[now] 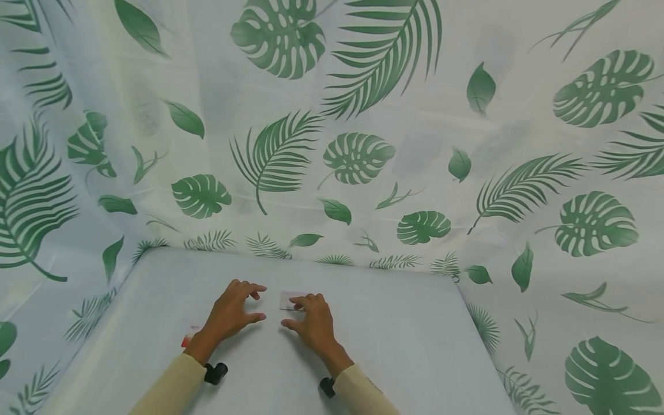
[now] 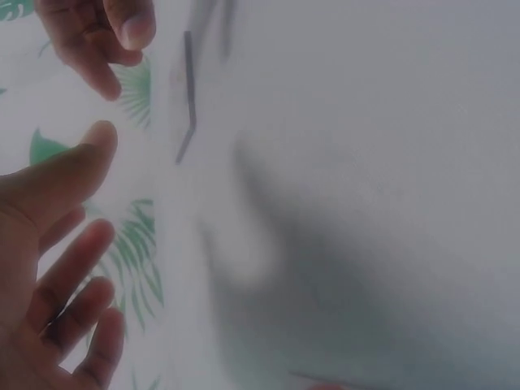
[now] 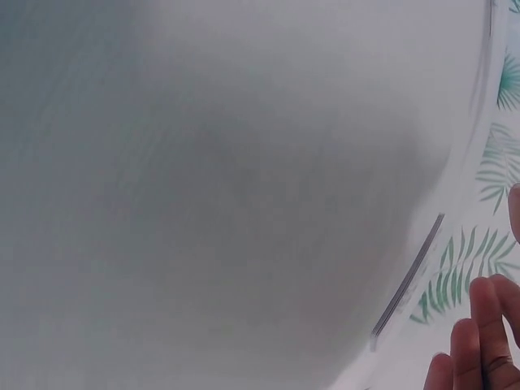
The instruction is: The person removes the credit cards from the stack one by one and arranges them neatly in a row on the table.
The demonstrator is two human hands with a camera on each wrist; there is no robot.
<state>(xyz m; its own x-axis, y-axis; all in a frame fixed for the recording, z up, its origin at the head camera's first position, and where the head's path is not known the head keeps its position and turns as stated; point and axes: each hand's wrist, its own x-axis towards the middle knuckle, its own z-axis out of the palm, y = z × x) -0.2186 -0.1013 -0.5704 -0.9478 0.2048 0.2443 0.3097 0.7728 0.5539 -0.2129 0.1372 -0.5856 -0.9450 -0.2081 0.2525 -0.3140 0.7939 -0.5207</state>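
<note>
My left hand (image 1: 230,311) hovers over the white table, its thumb and fingers spread apart in a curve with nothing between them. Facing it is my right hand (image 1: 315,324), also holding nothing, with a gap between thumb and fingers. Just beyond the right fingers lies a thin, flat, pale pinkish rectangle (image 1: 287,300), partly covered by them in the head view. Its dark edge shows in the right wrist view, apart from the fingers (image 3: 485,325). A small red-and-white flat piece (image 1: 190,334) lies beside my left wrist, partly hidden by the forearm.
The white tabletop (image 1: 404,340) runs back to a hanging sheet (image 1: 363,196) printed with green leaves, which also closes off both sides. Dark wrist cameras (image 1: 215,373) sit under both sleeves.
</note>
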